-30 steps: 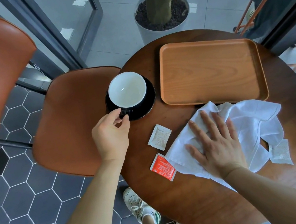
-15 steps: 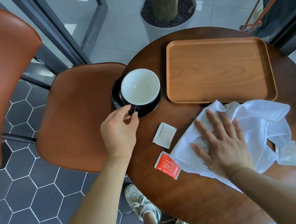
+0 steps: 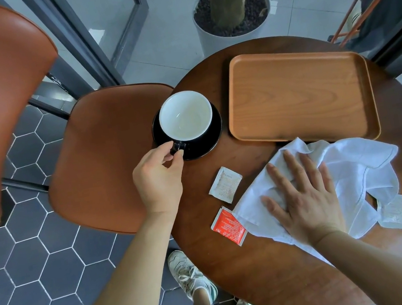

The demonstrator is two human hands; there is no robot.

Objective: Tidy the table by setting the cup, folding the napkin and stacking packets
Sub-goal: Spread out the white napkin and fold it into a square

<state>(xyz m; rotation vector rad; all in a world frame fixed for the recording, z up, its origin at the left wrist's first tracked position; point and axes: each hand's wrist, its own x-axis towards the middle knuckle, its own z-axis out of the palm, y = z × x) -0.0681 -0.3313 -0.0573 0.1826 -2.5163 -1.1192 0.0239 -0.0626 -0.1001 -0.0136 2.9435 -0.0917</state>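
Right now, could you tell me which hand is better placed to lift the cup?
Left. The left hand pinches the cup by its handle; the right hand lies flat on the napkin, apart from the cup.

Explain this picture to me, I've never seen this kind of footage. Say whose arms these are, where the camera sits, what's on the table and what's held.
No machine here: a person wears a camera on the head, looking down at their own arms. The left hand pinches the handle of a white cup over a black saucer. The right hand lies flat on a crumpled napkin. Also on the round table: a wooden tray, a white packet, a red packet, and a pale packet at the napkin's right edge.
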